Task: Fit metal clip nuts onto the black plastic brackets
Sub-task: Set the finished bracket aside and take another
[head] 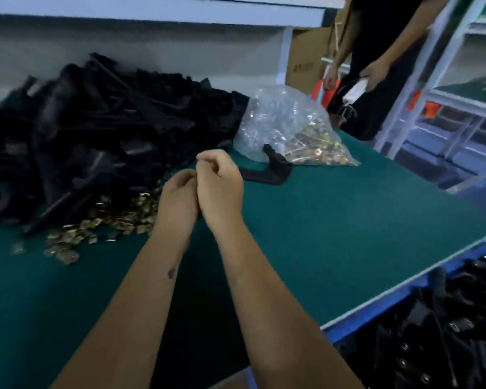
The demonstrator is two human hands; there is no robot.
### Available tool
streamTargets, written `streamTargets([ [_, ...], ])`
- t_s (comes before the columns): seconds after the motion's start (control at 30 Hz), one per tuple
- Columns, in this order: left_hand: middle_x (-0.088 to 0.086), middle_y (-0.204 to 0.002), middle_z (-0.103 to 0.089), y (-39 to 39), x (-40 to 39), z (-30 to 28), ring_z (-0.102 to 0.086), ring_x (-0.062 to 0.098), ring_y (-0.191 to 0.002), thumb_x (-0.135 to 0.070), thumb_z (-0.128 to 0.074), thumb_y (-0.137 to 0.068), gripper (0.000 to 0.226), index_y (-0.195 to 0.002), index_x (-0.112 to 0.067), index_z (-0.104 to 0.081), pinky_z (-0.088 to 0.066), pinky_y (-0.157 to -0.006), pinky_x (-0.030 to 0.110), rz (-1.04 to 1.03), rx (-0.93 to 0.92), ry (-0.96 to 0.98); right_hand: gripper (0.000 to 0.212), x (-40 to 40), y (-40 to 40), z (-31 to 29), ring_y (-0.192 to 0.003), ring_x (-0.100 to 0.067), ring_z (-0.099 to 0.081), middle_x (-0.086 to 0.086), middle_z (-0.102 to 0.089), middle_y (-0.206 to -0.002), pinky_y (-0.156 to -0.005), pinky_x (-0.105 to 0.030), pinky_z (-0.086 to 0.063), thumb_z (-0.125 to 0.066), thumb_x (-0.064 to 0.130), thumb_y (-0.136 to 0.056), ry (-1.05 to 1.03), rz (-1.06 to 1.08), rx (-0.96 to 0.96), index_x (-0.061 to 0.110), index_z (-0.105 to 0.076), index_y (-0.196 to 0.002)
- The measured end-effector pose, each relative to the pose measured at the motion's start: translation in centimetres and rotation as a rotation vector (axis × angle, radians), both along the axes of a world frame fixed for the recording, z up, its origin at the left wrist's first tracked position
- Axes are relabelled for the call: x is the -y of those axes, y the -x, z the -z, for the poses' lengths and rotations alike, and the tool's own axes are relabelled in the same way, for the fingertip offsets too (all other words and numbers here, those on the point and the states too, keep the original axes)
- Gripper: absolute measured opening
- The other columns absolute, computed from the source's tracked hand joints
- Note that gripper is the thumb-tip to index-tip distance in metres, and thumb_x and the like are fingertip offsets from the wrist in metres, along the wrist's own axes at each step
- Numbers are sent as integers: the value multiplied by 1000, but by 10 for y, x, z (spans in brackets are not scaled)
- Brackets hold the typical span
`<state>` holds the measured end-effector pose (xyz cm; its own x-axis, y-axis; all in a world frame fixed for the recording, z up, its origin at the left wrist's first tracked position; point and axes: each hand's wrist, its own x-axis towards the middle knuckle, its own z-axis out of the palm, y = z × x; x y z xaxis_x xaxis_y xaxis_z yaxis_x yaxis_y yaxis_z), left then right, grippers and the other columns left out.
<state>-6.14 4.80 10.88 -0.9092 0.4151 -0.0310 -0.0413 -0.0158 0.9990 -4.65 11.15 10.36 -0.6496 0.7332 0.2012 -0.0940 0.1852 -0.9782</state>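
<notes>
Both hands, left hand (180,192) and right hand (219,183), are held together with fingers curled, contents hidden, while a large bracket pile (96,122) and loose clip nuts (110,223) are left unfitted on the counter (348,220).

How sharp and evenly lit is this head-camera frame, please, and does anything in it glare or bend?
Head view: motion blur smears the black bracket pile and loose clip nuts; both hands look soft; the plastic bag glints; the table edge and shelving bow from wide-angle distortion; lighting is dim and bluish.
</notes>
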Motion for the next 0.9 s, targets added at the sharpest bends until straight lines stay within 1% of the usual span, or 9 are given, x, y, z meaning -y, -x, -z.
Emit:
streamTargets([
  [0.1,-4,-73,-71,23,28,11,-64,6,-62,-13,-44,-97,27,-89,-20,-69,-50,-49,20,-193,-45,31,17,21,34,7,-90,-4,-57,9,-62,-102,-75,-27,-48,-49,20,-92,-120,-105,79,26,-63,-101],
  [0.23,1,-83,-68,39,44,35,-60,12,-73,-11,-45,-98,26,-91,-16,-70,-49,-65,29,-222,-127,85,21,19,54,26,-94,-11,-56,8,-60,-104,-76,-30,-47,-49,14,-93,-284,-35,174,24,-64,-104],
  [0.4,-11,-60,-62,54,37,48,-50,4,-50,-10,-46,-98,29,-83,-23,-68,-42,-47,22,-235,-134,85,32,-33,47,25,-111,-28,-57,-6,-65,-117,-96,-39,-44,-48,11,-91,-450,256,273,16,-68,-115],
  [0.5,-13,-57,-61,60,32,46,-48,2,-47,-9,-46,-97,27,-84,-21,-67,-39,-42,18,-219,-140,101,49,-59,39,30,-133,-32,-41,-12,-54,-139,-113,-44,-26,-49,16,-91,-601,274,578,15,-51,-140],
  [0.57,-13,-56,-60,60,31,46,-48,3,-48,-8,-46,-96,27,-85,-20,-67,-39,-42,19,-215,-147,100,52,-61,40,34,-143,-29,-26,-9,-44,-148,-119,-54,-6,-46,22,-92,-624,233,785,16,-45,-143],
  [0.63,-12,-56,-59,59,32,46,-48,5,-51,-8,-46,-96,27,-84,-20,-67,-40,-44,20,-204,-142,84,44,-58,45,35,-139,-29,-29,-8,-46,-141,-116,-60,-3,-46,27,-91,-685,245,888,17,-52,-133],
  [0.73,-12,-57,-59,60,34,46,-48,9,-55,-8,-47,-97,28,-84,-21,-68,-39,-47,22,-178,-95,51,27,-54,46,35,-126,-33,-33,-11,-48,-126,-110,-56,-16,-49,29,-94,-771,318,940,15,-61,-113],
  [0.83,-12,-57,-60,60,37,43,-49,6,-52,-7,-46,-97,29,-84,-20,-69,-42,-49,21,-151,-69,31,26,-49,44,39,-119,-35,-35,-15,-49,-120,-103,-48,-18,-51,31,-99,-827,381,905,12,-60,-114],
  [0.9,-10,-58,-60,58,38,40,-53,5,-53,-5,-46,-98,29,-83,-17,-68,-46,-50,19,-137,-50,-24,28,-42,45,39,-117,-35,-37,-16,-48,-120,-101,-45,-16,-52,27,-100,-852,430,756,10,-57,-121],
])
